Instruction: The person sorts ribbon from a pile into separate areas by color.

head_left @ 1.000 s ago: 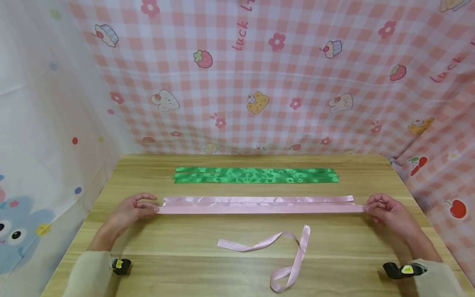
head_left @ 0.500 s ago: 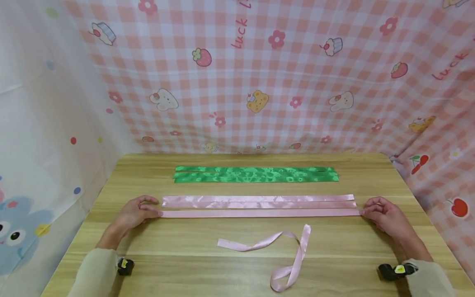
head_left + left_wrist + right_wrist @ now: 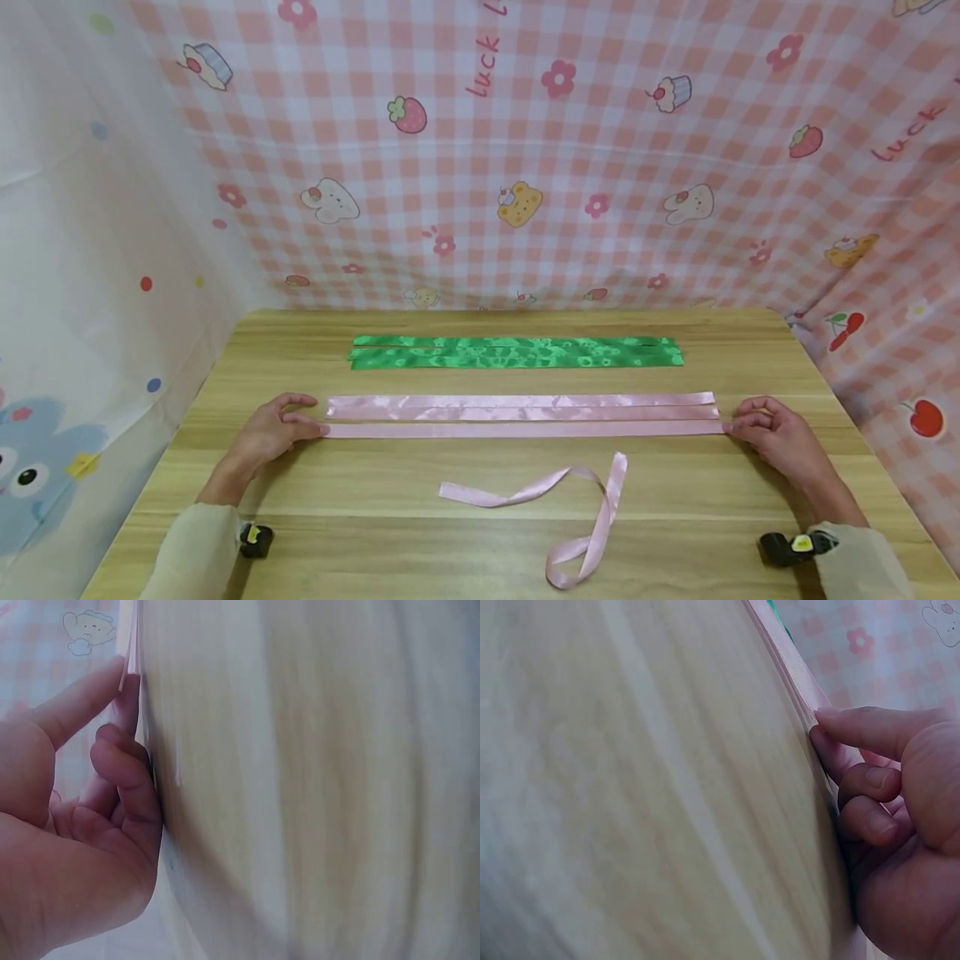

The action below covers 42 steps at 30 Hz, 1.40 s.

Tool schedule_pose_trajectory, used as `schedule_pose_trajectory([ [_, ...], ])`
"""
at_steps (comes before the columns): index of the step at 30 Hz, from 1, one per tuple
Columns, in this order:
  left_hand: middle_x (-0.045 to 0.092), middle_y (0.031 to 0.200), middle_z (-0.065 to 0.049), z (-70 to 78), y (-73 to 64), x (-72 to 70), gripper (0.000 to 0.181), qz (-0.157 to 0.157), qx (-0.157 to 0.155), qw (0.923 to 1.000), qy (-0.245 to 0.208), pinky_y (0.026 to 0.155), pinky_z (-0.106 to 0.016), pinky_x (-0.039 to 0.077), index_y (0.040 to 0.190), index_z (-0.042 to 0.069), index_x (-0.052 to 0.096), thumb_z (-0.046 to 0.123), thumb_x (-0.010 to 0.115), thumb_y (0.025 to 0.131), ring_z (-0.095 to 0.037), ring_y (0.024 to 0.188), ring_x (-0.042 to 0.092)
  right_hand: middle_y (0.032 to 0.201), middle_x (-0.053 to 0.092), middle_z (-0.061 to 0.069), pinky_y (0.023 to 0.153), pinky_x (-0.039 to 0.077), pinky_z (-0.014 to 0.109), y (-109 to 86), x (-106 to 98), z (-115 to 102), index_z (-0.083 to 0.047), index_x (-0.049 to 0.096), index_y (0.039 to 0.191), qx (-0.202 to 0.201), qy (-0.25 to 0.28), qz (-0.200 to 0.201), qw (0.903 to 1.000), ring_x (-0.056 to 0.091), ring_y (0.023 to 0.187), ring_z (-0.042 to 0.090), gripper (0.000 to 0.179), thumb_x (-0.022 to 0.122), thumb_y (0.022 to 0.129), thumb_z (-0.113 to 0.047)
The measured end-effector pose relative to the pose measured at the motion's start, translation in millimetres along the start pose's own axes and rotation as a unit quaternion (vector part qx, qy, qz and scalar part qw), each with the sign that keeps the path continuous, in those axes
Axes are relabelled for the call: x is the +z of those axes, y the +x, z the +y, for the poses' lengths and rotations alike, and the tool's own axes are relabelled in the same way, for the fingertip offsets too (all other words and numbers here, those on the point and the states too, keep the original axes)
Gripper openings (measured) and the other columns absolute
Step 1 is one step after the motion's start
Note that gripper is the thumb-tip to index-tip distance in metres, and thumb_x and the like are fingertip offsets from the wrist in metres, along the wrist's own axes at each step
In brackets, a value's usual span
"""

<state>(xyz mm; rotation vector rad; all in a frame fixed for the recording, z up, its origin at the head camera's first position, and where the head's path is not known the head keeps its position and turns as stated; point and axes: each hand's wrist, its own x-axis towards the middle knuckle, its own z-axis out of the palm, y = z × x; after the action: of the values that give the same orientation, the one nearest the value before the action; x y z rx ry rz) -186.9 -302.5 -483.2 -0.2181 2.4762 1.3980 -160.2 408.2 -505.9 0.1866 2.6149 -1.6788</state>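
A pink satin ribbon [image 3: 525,429] stretches straight across the table, nearest to me of three parallel pink strips. My left hand [image 3: 272,429] pinches its left end between thumb and finger; the left wrist view shows the ribbon end [image 3: 129,645] in that pinch. At the other end, my right hand [image 3: 780,437] pinches the ribbon, and in the right wrist view the thumb and finger meet on the ribbon's tip [image 3: 799,679]. Just beyond it lie two more pink ribbons [image 3: 525,407], side by side and almost touching.
Several green patterned ribbon strips [image 3: 517,352] lie together farther back. A loose, curled pink ribbon [image 3: 596,525] rests on the wooden table [image 3: 360,550] in front. Behind the table hangs a pink checked curtain [image 3: 465,158].
Both hands have brought the held ribbon toward me, off the other pink strips, and drawn slightly inward. It now lies parallel with a narrow gap. In the last half second little moved.
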Motion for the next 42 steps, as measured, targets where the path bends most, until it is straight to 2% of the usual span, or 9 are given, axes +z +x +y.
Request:
schedule_pose_trajectory([
  [8,0.074,0.089,0.008,0.8,-0.4,0.2,0.064,0.02,-0.008,0.9998,-0.006,0.058,-0.024,0.043,0.137,-0.001,0.043,0.021,0.077,0.088,-0.006,0.066,0.052,0.074,0.066,-0.018,0.045,0.035,0.025,1.0,2.4,-1.2,-0.007,0.051,0.102,-0.001,-0.004,0.002,1.0,0.043,0.055,0.001,0.02,0.069,0.094,-0.01],
  [13,0.072,0.097,0.005,1.6,-3.2,1.2,0.061,0.064,-0.008,0.9974,-0.033,0.063,-0.021,0.046,0.14,-0.001,0.041,0.019,0.073,0.091,0.0,0.073,0.056,0.082,0.069,-0.018,0.045,0.037,0.022,-1.5,-0.6,-4.2,-0.015,0.052,0.107,0.012,0.059,-0.019,0.998,0.045,0.055,0.003,0.016,0.063,0.097,-0.01],
  [16,0.071,0.103,-0.001,7.6,-7.0,4.3,0.055,0.089,0.016,0.9953,-0.034,0.069,-0.02,0.048,0.138,0.0,0.044,0.02,0.07,0.094,0.002,0.081,0.059,0.085,0.067,-0.019,0.046,0.039,0.021,-3.6,-0.8,-8.9,-0.016,0.052,0.109,0.003,0.069,-0.016,0.9975,0.048,0.058,0.003,0.015,0.058,0.099,-0.008],
  [20,0.07,0.105,-0.011,28.0,-12.0,16.6,0.041,0.083,0.072,0.9932,-0.039,0.068,-0.025,0.051,0.131,-0.002,0.051,0.015,0.064,0.096,-0.007,0.083,0.063,0.086,0.061,-0.02,0.053,0.044,0.021,-6.2,9.8,-29.0,-0.012,0.056,0.108,-0.037,-0.004,0.013,0.9992,0.054,0.067,0.003,0.01,0.058,0.099,-0.008],
  [23,0.071,0.1,-0.016,47.8,-13.5,36.3,0.032,0.056,0.112,0.9915,-0.038,0.065,-0.027,0.052,0.124,-0.005,0.056,0.009,0.064,0.095,-0.015,0.079,0.065,0.085,0.058,-0.016,0.053,0.044,0.024,-9.1,27.7,-52.2,-0.003,0.056,0.107,-0.073,-0.039,-0.009,0.9966,0.053,0.067,0.006,0.01,0.059,0.098,-0.007],
  [26,0.07,0.096,-0.018,65.1,-15.2,63.9,0.026,0.012,0.141,0.9894,-0.032,0.062,-0.027,0.051,0.116,-0.005,0.06,0.005,0.065,0.093,-0.021,0.075,0.064,0.084,0.058,-0.01,0.051,0.043,0.025,-11.8,51.5,-72.0,0.004,0.055,0.105,-0.118,-0.025,-0.089,0.9887,0.05,0.064,0.007,0.012,0.06,0.096,0.0],
  [33,0.072,0.097,-0.019,98.7,-26.9,129.5,0.021,-0.135,0.21,0.9683,-0.014,0.069,-0.029,0.052,0.113,-0.002,0.06,0.003,0.065,0.093,-0.027,0.082,0.066,0.084,0.062,0.011,0.063,0.051,0.023,-14.0,108.9,-94.1,0.004,0.059,0.098,-0.217,0.006,-0.262,0.9403,0.058,0.076,0.006,0.009,0.063,0.091,0.005],
  [37,0.072,0.1,-0.016,111.0,-32.9,158.1,0.023,-0.201,0.203,0.958,-0.024,0.073,-0.035,0.055,0.117,-0.001,0.059,0.005,0.064,0.095,-0.03,0.088,0.068,0.084,0.062,0.009,0.066,0.05,0.023,-16.6,133.0,-103.6,-0.001,0.06,0.097,-0.212,-0.006,-0.293,0.9323,0.057,0.077,0.008,0.009,0.066,0.09,0.0],
  [42,0.073,0.101,-0.007,120.4,-36.0,183.7,0.028,-0.242,0.183,0.9527,-0.018,0.078,-0.033,0.055,0.119,0.003,0.059,0.011,0.068,0.094,-0.02,0.092,0.068,0.09,0.063,0.007,0.071,0.047,0.025,-20.2,153.9,-111.0,-0.006,0.061,0.1,-0.206,-0.052,-0.301,0.9297,0.054,0.08,0.014,0.017,0.072,0.086,-0.003],
])
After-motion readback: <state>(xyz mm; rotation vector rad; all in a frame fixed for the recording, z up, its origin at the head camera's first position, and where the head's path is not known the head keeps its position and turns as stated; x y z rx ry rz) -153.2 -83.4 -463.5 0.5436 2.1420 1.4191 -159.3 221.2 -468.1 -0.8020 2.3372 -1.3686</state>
